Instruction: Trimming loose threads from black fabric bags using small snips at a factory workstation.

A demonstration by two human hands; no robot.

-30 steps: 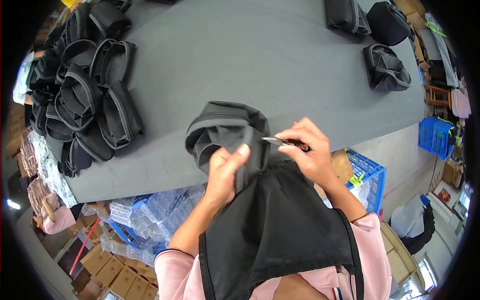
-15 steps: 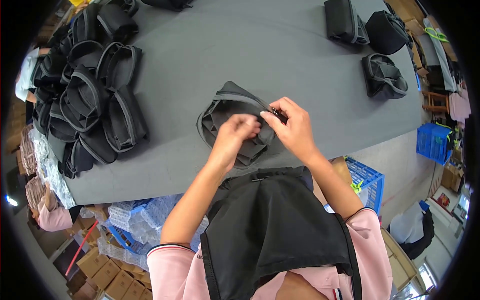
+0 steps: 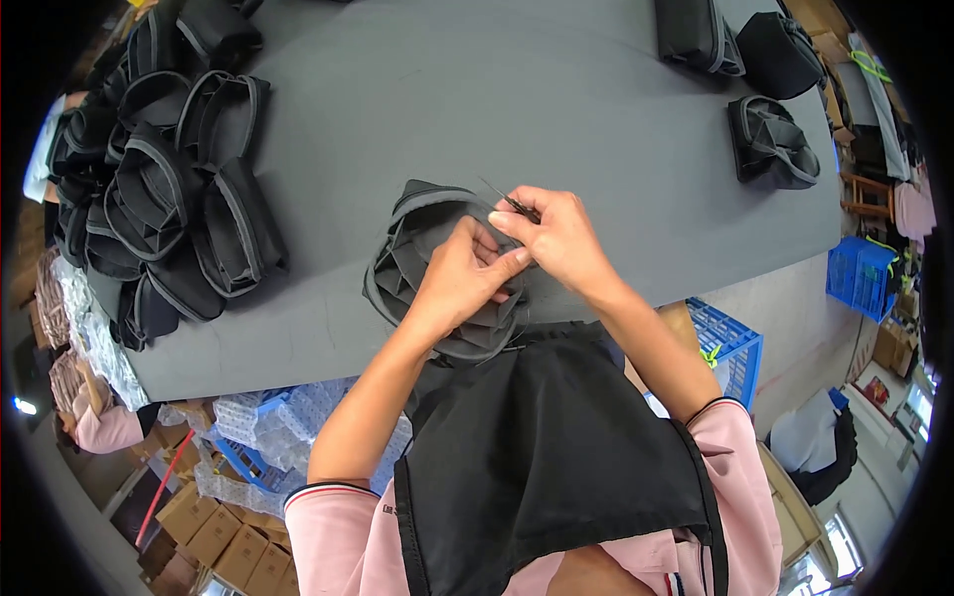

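Observation:
An unzipped black pouch [image 3: 405, 214] with grey-edged rims lies at the table's near edge, its inner folds showing. My left hand [image 3: 465, 270] reaches into its opening, thumb and fingers pinched on the fabric at the right rim. My right hand [image 3: 553, 238] is above that same rim, closed around small dark thread snips [image 3: 521, 209]. Their thin pointed tip sticks out to the upper left, away from the cloth. The two thumbs nearly meet at the rim. What exactly lies between the left fingertips is hidden.
A heap of similar black pouches [image 3: 149, 189] covers the left of the grey table [image 3: 447, 109]. Several more pouches [image 3: 773, 139] sit at the far right. Below the edge are a blue crate [image 3: 730, 338], bubble wrap [image 3: 288, 432] and cardboard boxes [image 3: 214, 526]. Another person [image 3: 104, 412] is at left.
The pouch has turned and shifted slightly left and nearer. Both hands have come together at its right rim, and the snips' tip now shows above my right hand.

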